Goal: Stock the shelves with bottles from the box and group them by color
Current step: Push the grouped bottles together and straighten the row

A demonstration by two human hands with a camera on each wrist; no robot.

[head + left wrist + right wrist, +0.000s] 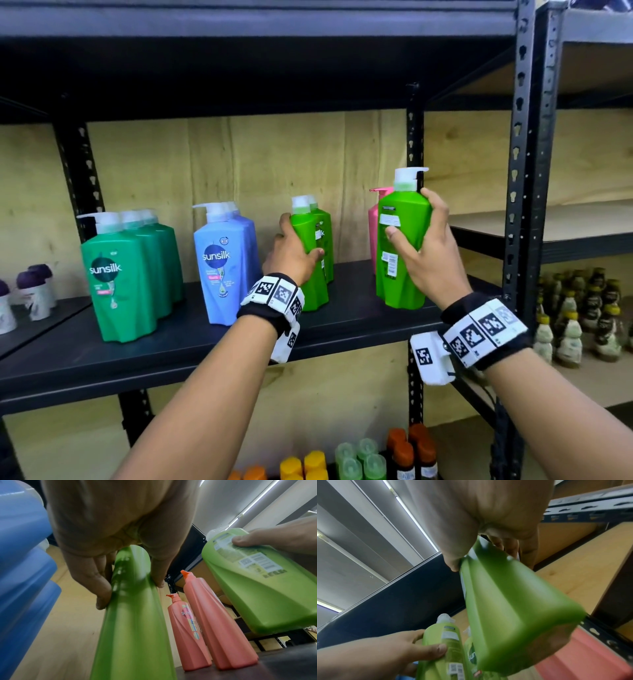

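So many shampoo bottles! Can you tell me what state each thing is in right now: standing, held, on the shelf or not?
Left hand: grips the front lime bottle.
Front lime bottle: upright on the shelf.
Right hand: holds a second lime bottle.
Second lime bottle: held above the shelf, label side toward the camera.
Dark green bottles: upright, in a row.
Blue bottles: upright, in a row.
Pink bottles: upright, pumps on.

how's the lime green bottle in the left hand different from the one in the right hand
The left hand grips a lime bottle standing on the shelf; the right hand holds its lime bottle lifted off the shelf, in front of the pink bottles. The lifted bottle's pump is in full view; the standing one's spout is hidden. Both are lime green with white pumps.
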